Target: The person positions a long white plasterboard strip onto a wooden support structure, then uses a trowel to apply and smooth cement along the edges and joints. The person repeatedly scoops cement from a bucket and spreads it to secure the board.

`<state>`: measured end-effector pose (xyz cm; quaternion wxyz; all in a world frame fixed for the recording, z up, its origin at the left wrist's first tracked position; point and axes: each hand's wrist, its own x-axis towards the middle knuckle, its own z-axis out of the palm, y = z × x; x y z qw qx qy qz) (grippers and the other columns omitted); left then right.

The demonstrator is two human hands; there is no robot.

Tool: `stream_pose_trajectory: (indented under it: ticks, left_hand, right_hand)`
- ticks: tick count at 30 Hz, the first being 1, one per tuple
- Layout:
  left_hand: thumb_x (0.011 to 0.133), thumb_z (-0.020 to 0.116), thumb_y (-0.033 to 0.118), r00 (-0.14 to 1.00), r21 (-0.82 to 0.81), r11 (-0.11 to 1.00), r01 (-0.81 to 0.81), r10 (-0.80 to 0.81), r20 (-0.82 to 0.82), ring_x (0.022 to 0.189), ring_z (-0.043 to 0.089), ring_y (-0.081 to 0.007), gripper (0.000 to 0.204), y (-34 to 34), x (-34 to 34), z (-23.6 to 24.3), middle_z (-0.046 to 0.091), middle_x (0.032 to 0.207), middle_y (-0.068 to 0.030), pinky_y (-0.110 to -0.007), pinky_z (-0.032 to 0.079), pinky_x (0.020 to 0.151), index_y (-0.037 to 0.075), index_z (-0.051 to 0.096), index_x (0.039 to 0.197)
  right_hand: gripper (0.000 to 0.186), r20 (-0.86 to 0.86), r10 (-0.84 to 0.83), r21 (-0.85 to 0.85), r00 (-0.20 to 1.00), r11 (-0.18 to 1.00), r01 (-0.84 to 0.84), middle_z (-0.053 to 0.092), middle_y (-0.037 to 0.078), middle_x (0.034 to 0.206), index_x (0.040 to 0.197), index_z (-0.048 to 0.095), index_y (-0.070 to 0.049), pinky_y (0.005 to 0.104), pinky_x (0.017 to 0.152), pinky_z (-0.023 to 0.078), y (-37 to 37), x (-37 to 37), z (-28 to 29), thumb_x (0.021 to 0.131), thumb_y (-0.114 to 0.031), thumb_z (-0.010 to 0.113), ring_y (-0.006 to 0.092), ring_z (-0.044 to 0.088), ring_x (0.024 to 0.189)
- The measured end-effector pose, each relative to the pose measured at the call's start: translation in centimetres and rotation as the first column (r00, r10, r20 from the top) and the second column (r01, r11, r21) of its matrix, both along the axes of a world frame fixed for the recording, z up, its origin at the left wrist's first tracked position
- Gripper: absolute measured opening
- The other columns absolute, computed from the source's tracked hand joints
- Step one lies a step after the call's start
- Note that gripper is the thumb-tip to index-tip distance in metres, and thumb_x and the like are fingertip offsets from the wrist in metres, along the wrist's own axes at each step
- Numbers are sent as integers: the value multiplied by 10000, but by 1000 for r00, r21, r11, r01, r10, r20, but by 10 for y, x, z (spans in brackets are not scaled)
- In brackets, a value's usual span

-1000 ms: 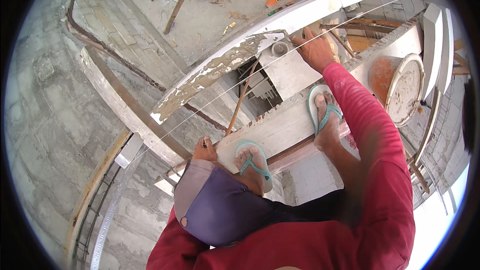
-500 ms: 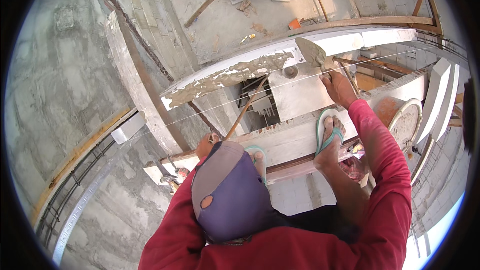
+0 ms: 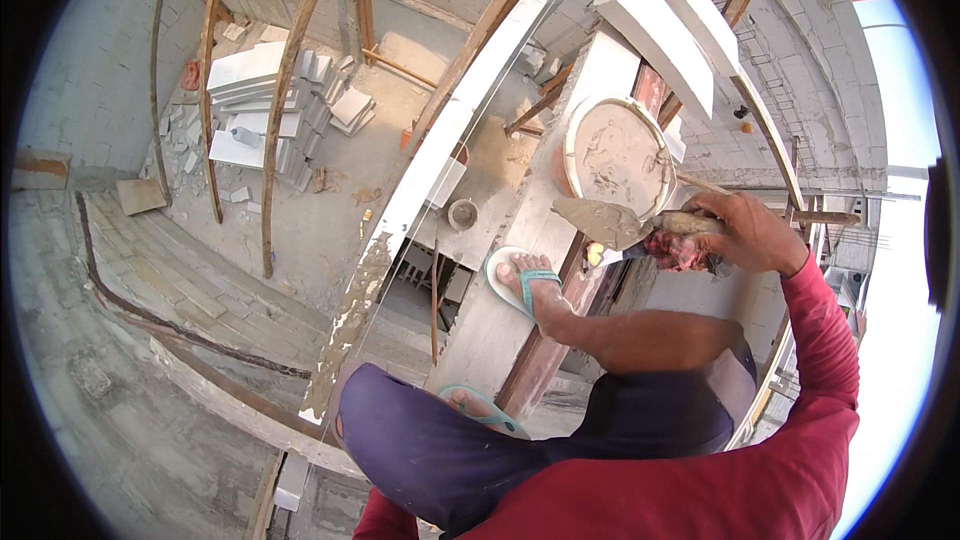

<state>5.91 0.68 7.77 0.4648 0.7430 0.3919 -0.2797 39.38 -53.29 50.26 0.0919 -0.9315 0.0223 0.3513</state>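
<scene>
My right hand (image 3: 752, 230) is closed round the handle of a trowel (image 3: 598, 222), whose blade is coated with grey mortar. The blade sits just beside the near rim of a round bucket (image 3: 570, 155) that holds wet mortar. Below the trowel handle hangs some red checked stuff, partly hidden. Of my left arm only a bit of red sleeve shows at the lower edge; the hand itself is out of sight. A narrow white block course (image 3: 420, 180) runs diagonally ahead, its near end smeared with mortar (image 3: 352, 325). A taut string passes alongside it.
My sandalled feet stand on a narrow plank (image 3: 480, 340) high above a lower floor. Long white blocks (image 3: 655, 35) lean beyond the bucket. Wooden props (image 3: 285, 105) and stacked white blocks (image 3: 250, 90) are down at the left. A small round pot (image 3: 462, 215) sits by the plank.
The view has swung right toward the bucket. My right hand has carried the trowel from the block course to beside the bucket. My left hand has gone out of view.
</scene>
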Motion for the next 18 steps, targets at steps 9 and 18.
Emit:
stream_pose_trajectory:
  ticks: [9,18]
  left_hand:
    - [1116,560,247,878,-156,986,56,26,479,918,659,-149,266,31,152,123,729,1034,-57,-348,538,841,12,686,1111]
    - [1098,618,286,754,-112,921,372,-230,615,944,638,-143,302,-143,463,164,692,1092,-68,-315,519,884,13,675,1214]
  right_hand:
    - [409,304,5,-322,953,942,98,736,200,931,1197,694,-63,514,801,571,-91,-5,-137,890,-313,796,399,732,914]
    - [595,255,-382,294,888,906,305,720,306,997,1330,646,10,504,865,575,-133,-19,-135,959,-444,744,485,707,970]
